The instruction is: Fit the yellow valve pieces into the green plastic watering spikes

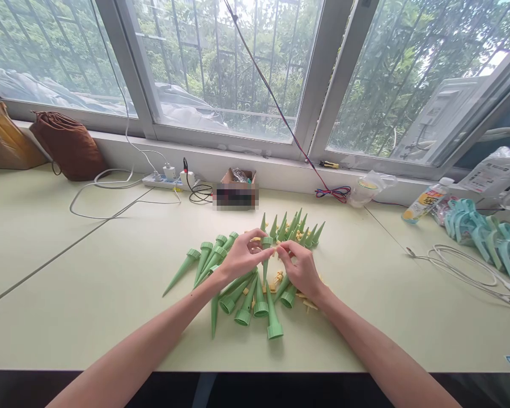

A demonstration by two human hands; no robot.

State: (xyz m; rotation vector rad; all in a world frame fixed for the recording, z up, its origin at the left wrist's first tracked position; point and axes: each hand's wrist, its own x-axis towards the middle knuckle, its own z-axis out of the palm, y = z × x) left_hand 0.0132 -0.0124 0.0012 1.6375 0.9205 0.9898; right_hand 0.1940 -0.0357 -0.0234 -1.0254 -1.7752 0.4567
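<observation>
My left hand (247, 253) grips a green plastic watering spike (266, 266) by its ribbed cap, with the point facing down. Thumb and fingertips of my right hand (298, 266) are pinched around a small pale yellow part (277, 247) beside that cap. Whether the part touches the spike is hard to tell. Several loose green spikes (274, 323) lie under and in front of both hands. Others (204, 258) are to the left. Small yellow plastic parts (308, 303) are scattered among them, some partly hidden by my right wrist. Behind the hands, a group of green spikes (295, 224) stands points up.
A power strip (164, 181) with cables and a small box (238, 195) sit along the window wall. On the right are a drink bottle (425, 201), teal plastic clips (484, 232) and a coiled white cable (467, 266). A brown drawstring bag (70, 146) stands far left.
</observation>
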